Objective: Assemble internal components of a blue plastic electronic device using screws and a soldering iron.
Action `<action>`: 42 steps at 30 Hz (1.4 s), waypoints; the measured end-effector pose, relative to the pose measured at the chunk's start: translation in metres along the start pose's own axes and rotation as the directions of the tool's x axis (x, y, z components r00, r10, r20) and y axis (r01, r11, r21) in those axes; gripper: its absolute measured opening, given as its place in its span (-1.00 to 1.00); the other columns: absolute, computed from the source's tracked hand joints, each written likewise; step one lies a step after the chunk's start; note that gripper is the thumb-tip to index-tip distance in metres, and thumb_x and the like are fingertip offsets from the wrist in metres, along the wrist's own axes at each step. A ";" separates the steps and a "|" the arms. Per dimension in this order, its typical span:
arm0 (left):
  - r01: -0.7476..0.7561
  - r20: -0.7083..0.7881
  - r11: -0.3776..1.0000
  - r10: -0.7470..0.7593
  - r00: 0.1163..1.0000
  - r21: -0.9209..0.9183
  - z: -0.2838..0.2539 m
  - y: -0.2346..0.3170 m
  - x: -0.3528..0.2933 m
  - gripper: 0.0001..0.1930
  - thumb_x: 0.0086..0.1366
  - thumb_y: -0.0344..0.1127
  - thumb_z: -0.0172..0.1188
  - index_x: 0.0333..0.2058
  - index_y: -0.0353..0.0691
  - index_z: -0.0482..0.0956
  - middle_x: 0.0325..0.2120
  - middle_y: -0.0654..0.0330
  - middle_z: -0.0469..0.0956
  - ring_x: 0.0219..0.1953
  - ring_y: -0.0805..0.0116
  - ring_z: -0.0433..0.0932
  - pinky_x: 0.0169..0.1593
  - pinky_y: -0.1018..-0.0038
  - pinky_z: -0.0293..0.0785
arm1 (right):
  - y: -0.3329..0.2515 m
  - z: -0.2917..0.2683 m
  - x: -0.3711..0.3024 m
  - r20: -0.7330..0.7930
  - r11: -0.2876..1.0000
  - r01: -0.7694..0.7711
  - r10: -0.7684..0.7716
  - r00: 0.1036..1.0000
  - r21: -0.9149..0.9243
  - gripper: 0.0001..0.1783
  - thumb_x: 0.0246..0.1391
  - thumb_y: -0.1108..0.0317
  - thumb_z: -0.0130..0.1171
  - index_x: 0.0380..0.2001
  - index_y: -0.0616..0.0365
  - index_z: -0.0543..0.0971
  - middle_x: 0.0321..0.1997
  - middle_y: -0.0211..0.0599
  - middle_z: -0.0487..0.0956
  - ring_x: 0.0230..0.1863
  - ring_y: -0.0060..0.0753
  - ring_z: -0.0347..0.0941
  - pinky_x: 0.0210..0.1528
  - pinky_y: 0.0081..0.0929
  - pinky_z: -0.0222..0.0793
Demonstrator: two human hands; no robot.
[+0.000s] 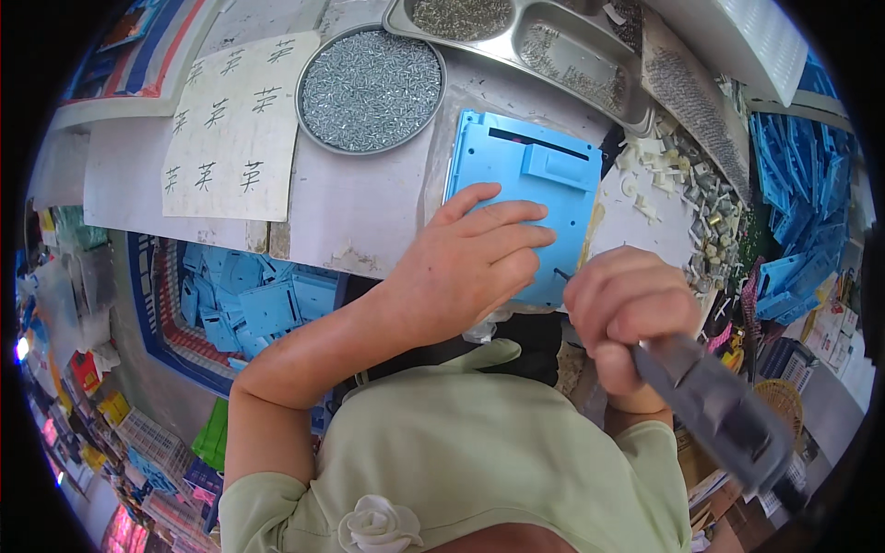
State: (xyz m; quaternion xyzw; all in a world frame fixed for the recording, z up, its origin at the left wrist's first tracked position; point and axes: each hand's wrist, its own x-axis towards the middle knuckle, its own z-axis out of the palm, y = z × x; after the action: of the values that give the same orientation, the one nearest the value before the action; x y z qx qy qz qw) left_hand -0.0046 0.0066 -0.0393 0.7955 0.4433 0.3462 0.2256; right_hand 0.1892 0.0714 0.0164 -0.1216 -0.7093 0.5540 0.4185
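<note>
A light blue plastic panel (498, 152) with a long slot and several small holes lies on the bench in front of me. My left hand (475, 263) rests on the panel's left and middle part, fingers stretched out and slightly spread. A dark grey power screwdriver (714, 410) is gripped in my right hand (636, 300), the fingers wrapped round its front end. Its thin bit points left onto the panel's lower right edge, beside my left fingers. Whether a screw sits under the bit is too small to tell.
Beyond the panel are a round metal dish (300, 101) of screws and a compartmented steel tray (637, 115) of small fasteners. Loose white and metal parts (705, 207) lie at right, near stacked blue panels (802, 170). A blue crate (157, 323) of panels stands lower left.
</note>
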 end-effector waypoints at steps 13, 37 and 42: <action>0.017 0.004 1.000 -0.017 1.000 -0.013 -0.001 0.000 0.003 -0.78 0.13 -0.38 0.39 -0.25 -0.16 0.58 0.02 0.27 0.61 0.22 0.24 0.50 0.31 0.05 0.28 | 0.005 -0.028 0.024 -0.048 0.998 0.033 -0.030 0.998 0.054 -0.71 0.08 0.38 0.37 -0.34 0.10 0.39 -0.68 -0.34 0.44 -0.71 -0.32 0.37 -0.57 -0.37 0.41; 0.049 0.025 0.998 -0.048 0.999 -0.041 -0.001 -0.001 0.004 -0.82 0.16 -0.36 0.36 -0.25 -0.13 0.59 0.04 0.29 0.60 0.24 0.27 0.48 0.31 0.09 0.27 | 0.066 -0.062 0.077 0.006 0.978 -0.009 0.008 1.000 0.207 -0.79 0.19 0.41 0.22 -0.25 0.18 0.37 -0.66 -0.41 0.37 -0.67 -0.56 0.26 -0.55 -0.47 0.30; 0.038 -0.053 0.988 -0.047 0.997 -0.147 -0.002 -0.006 0.005 -0.81 0.13 -0.39 0.39 -0.28 -0.14 0.59 -0.03 0.26 0.64 0.18 0.22 0.55 0.29 0.07 0.28 | 0.022 -0.066 0.087 -0.038 0.977 0.012 -0.004 0.999 0.213 -0.70 0.19 0.25 0.24 -0.09 0.11 0.44 -0.69 -0.54 0.36 -0.63 -0.56 0.30 -0.45 -0.47 0.31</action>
State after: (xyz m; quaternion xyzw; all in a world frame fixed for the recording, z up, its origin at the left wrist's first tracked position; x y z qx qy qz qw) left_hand -0.0075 0.0140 -0.0409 0.7571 0.4400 0.3951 0.2777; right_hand 0.1772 0.1796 0.0394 -0.0835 -0.6385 0.6228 0.4444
